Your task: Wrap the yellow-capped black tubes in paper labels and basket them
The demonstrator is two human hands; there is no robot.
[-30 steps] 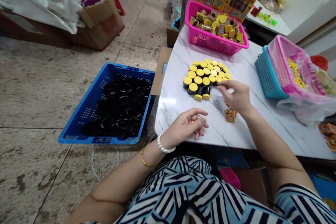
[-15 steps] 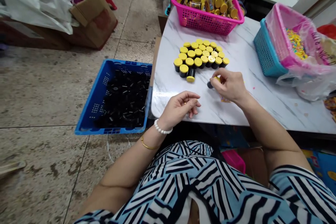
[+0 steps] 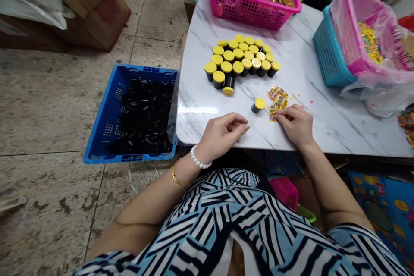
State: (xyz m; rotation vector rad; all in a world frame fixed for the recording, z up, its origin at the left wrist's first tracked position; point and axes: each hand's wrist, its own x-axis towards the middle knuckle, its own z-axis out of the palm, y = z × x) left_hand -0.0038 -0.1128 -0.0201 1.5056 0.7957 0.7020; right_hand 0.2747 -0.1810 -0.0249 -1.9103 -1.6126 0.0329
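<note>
My right hand (image 3: 296,123) rests on the white marble table (image 3: 200,108), its fingertips pinched on a small pile of yellow-orange stickers (image 3: 277,98). Just left of it a single black canister with a yellow lid (image 3: 258,105) lies on its side. My left hand (image 3: 223,133) sits at the table's near edge, fingers curled into a loose pinch with nothing visible in them. Further back stands a cluster of several yellow-lidded black canisters (image 3: 242,57); one of them (image 3: 229,85) has tipped over at the cluster's front.
A pink basket (image 3: 249,8) of labelled canisters stands at the table's far side. A teal basket (image 3: 326,56) holds a pink one lined with a plastic bag (image 3: 371,73). On the floor to the left is a blue crate (image 3: 106,116) of black canisters, with a cardboard box (image 3: 93,8) beyond.
My right hand carried one canister from the cluster toward me, laid it on the table and moved onto the stickers. The left hand barely moved. The camera tilted down.
</note>
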